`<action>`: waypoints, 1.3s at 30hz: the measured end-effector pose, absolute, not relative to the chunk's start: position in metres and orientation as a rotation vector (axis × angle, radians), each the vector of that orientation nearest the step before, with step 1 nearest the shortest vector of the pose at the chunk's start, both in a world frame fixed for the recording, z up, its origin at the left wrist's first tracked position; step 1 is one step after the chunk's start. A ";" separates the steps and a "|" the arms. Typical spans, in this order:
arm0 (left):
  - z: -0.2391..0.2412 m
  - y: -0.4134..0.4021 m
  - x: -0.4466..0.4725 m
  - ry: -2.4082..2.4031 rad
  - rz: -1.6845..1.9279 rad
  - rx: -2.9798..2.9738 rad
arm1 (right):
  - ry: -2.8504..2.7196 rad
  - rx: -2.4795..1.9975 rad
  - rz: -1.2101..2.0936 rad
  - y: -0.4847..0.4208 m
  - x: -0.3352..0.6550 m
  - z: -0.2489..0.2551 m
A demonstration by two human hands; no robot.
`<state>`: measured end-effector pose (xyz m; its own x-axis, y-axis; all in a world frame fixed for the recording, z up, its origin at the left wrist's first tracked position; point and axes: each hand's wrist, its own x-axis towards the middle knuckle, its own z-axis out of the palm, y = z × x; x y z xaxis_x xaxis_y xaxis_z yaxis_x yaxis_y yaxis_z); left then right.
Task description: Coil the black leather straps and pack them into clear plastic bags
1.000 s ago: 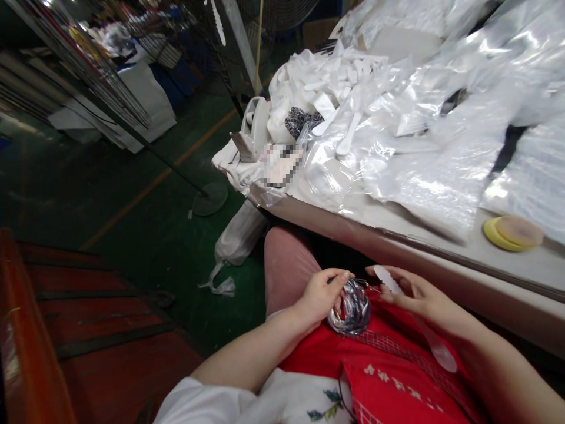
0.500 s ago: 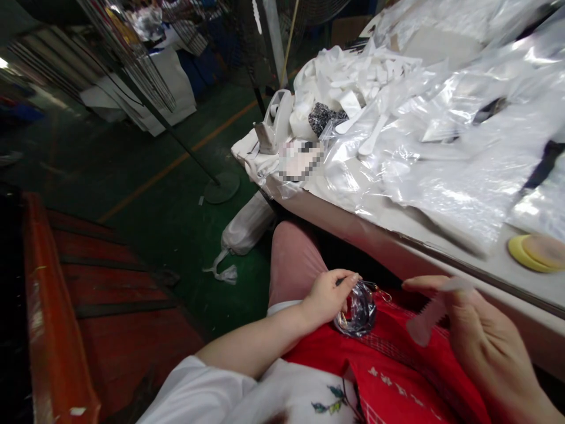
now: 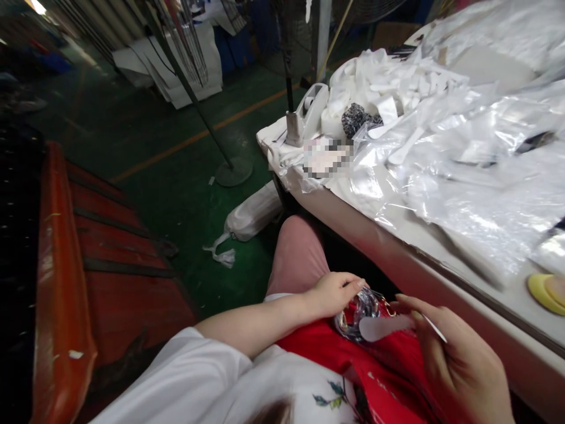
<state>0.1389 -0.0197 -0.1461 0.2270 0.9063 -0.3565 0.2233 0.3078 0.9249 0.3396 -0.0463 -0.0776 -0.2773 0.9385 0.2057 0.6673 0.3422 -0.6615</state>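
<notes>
My left hand (image 3: 339, 294) is closed on a coiled dark strap (image 3: 368, 303) bundled in clear plastic, held over my lap. A gold metal clasp (image 3: 386, 305) sticks out at the coil's right side. My right hand (image 3: 454, 347) pinches a translucent white plastic strip (image 3: 384, 328) between thumb and fingers. The strip's broad rounded end points left and overlaps the lower right of the coil in view; whether they touch I cannot tell. Below both hands lies the red apron (image 3: 318, 350) across my lap.
Right of me stands a table (image 3: 353, 221) with clear plastic bags (image 3: 468, 182), a heap of white strips (image 3: 397, 76), a tape dispenser (image 3: 304, 118) and a yellow round item (image 3: 547, 292). An orange-red crate (image 3: 119, 294) stands left. A white bundle (image 3: 251, 215) lies on the green floor.
My right hand has moved left and turned, bringing the white strip across to the coil. My left hand keeps its hold on the coiled strap. The view has shifted slightly.
</notes>
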 end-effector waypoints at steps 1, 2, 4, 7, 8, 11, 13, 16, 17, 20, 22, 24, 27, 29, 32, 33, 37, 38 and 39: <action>-0.147 -0.019 0.139 1.284 0.661 1.193 | -2.010 -1.450 0.644 -0.047 0.341 -0.077; -0.147 -0.019 0.139 1.288 0.637 1.178 | -1.966 -1.496 0.702 -0.047 0.342 -0.076; -0.147 -0.018 0.140 1.293 0.571 1.130 | -1.846 -1.545 0.874 -0.047 0.346 -0.070; -0.147 -0.018 0.141 1.287 0.537 1.104 | -1.718 -1.471 1.097 -0.049 0.350 -0.059; -0.148 -0.018 0.141 1.287 0.536 1.114 | -1.695 -1.444 1.149 -0.050 0.351 -0.056; -0.150 -0.016 0.141 1.286 0.562 1.195 | -1.659 -1.412 1.271 -0.052 0.349 -0.055; -0.150 -0.015 0.140 1.284 0.592 1.255 | -1.626 -1.405 1.334 -0.051 0.345 -0.057; -0.147 -0.015 0.139 1.285 0.581 1.285 | -1.609 -1.404 1.378 -0.048 0.341 -0.062; -0.147 -0.015 0.139 1.287 0.570 1.288 | -1.641 -1.391 1.376 -0.046 0.340 -0.064; -0.145 -0.015 0.138 1.290 0.564 1.293 | -1.832 -1.289 1.331 -0.039 0.339 -0.068; -0.144 -0.015 0.138 1.287 0.565 1.304 | -1.965 -1.223 1.295 -0.036 0.339 -0.068; -0.144 -0.015 0.137 1.288 0.557 1.325 | -2.051 -1.191 1.251 -0.035 0.337 -0.067; -0.142 -0.015 0.135 1.275 0.564 1.350 | -2.152 -1.165 1.205 -0.032 0.330 -0.066; -0.139 -0.016 0.134 1.257 0.588 1.364 | -2.222 -1.184 1.176 -0.029 0.324 -0.069; -0.137 -0.017 0.135 1.245 0.601 1.315 | -2.302 -1.222 1.107 -0.024 0.313 -0.079; -0.138 -0.018 0.136 1.236 0.594 1.241 | -2.309 -1.219 1.107 -0.023 0.310 -0.084; -0.144 -0.018 0.140 1.190 0.558 0.900 | -2.179 -1.190 1.141 -0.021 0.308 -0.103; -0.146 -0.018 0.141 1.180 0.563 0.866 | -2.124 -1.214 1.113 -0.021 0.310 -0.107; -0.147 -0.019 0.141 1.171 0.573 0.853 | -2.072 -1.249 1.080 -0.021 0.313 -0.110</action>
